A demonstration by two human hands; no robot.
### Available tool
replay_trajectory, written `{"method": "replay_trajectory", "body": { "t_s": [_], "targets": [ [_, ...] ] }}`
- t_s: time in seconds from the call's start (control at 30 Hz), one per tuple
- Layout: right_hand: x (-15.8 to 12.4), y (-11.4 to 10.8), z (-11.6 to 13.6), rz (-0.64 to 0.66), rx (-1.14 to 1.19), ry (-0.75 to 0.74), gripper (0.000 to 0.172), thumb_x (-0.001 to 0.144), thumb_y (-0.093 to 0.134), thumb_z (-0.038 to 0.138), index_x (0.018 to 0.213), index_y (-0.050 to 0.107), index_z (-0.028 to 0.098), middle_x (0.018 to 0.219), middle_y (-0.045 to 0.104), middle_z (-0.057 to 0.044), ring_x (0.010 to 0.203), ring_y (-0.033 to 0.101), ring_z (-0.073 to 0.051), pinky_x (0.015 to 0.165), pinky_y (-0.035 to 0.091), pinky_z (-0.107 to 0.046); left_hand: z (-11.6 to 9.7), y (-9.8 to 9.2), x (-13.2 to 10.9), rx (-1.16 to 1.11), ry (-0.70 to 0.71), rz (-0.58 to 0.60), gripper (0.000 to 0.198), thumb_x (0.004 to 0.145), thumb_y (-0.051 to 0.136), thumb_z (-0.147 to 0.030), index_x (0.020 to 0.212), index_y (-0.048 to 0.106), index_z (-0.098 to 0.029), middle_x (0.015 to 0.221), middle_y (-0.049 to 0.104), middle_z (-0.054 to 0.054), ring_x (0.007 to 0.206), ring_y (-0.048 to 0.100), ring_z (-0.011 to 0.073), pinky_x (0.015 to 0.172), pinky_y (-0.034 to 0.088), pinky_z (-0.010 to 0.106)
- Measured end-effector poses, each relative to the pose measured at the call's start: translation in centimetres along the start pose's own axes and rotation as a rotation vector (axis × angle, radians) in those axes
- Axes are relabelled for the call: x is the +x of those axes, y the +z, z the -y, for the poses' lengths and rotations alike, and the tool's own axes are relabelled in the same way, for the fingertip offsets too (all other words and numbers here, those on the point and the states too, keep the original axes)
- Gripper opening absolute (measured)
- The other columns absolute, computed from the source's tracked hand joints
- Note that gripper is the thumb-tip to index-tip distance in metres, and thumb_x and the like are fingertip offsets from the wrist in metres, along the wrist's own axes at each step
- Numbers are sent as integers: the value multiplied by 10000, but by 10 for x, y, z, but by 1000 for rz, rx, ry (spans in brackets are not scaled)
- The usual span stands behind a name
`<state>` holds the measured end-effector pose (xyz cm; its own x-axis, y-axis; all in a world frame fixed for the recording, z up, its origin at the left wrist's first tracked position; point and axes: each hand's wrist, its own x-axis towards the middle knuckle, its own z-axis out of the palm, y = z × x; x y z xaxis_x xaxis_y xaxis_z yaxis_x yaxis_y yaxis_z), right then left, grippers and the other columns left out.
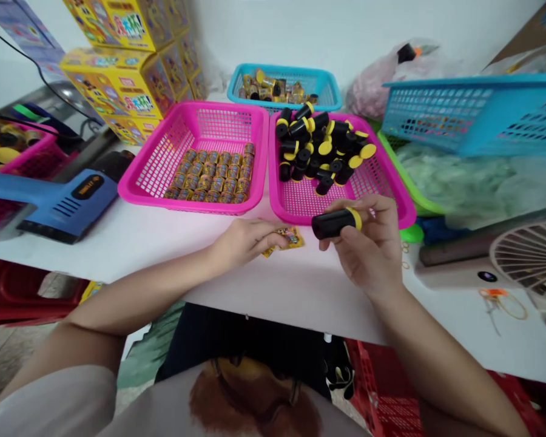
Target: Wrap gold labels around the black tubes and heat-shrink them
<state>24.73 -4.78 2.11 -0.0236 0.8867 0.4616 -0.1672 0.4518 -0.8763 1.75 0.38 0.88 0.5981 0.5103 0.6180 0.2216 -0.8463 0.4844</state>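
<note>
My right hand (364,246) holds a black tube with a yellow cap (335,223) between thumb and fingers, just above the white table (273,285). My left hand (246,244) pinches a small colourful printed packet (287,240) at the table surface, a short way from the right hand. Close behind my right hand, a pink basket (341,203) holds a loose pile of similar capped black tubes (321,145). A second pink basket (195,197) holds neat rows of small labelled cylinders (209,175).
A blue basket of labelled cylinders (284,85) stands behind the pink baskets. A blue power tool (59,203) lies at the left, by stacked yellow boxes (118,82). A tilted blue basket (475,115) and a small fan (532,261) stand at the right.
</note>
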Motion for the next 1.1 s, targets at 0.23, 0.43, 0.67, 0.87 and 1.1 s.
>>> {"method": "replay_trajectory", "body": {
  "t_s": [0.23, 0.43, 0.67, 0.87, 1.1],
  "targets": [
    [-3, 7, 0, 46, 17, 93, 250, 902, 799, 302, 1073, 617, 288, 933, 692, 29, 732, 649, -79, 618, 567, -191, 4, -3, -9, -113, 1, -34, 398, 1094, 515, -354, 1446, 647, -225, 751, 785, -17, 702, 737, 99, 699, 579, 153],
    [0, 5, -2, 132, -122, 35, 282, 857, 829, 220, 1070, 655, 283, 889, 706, 35, 776, 700, -86, 709, 607, -206, 0, -2, -4, -411, -162, 108, 455, 1017, 666, -381, 1442, 660, -220, 941, 818, 25, 795, 755, 117, 757, 592, 187],
    [-1, -2, -7, 186, -289, -18, 254, 900, 786, 303, 1138, 700, 274, 1042, 761, -22, 957, 764, -148, 865, 676, -312, -8, 9, -4, -840, -415, 114, 844, 860, 809, -226, 1584, 377, -195, 1108, 804, 115, 990, 792, 180, 905, 615, 285],
    [-10, 9, -15, 114, -423, -98, 205, 875, 821, 303, 1052, 729, 252, 1024, 781, -31, 944, 767, -165, 853, 666, -342, -10, 13, -8, -700, -364, -1, 789, 891, 793, -225, 1555, 367, -226, 1061, 808, 72, 933, 788, 151, 858, 613, 250],
    [-14, 15, -14, 60, -799, -387, 184, 881, 816, 308, 1027, 709, 273, 981, 728, -34, 880, 735, -188, 743, 635, -345, -16, 15, -7, -647, -432, -85, 828, 869, 835, -305, 1532, 341, -249, 1004, 776, 33, 938, 780, 171, 855, 611, 284]
  ]
}}
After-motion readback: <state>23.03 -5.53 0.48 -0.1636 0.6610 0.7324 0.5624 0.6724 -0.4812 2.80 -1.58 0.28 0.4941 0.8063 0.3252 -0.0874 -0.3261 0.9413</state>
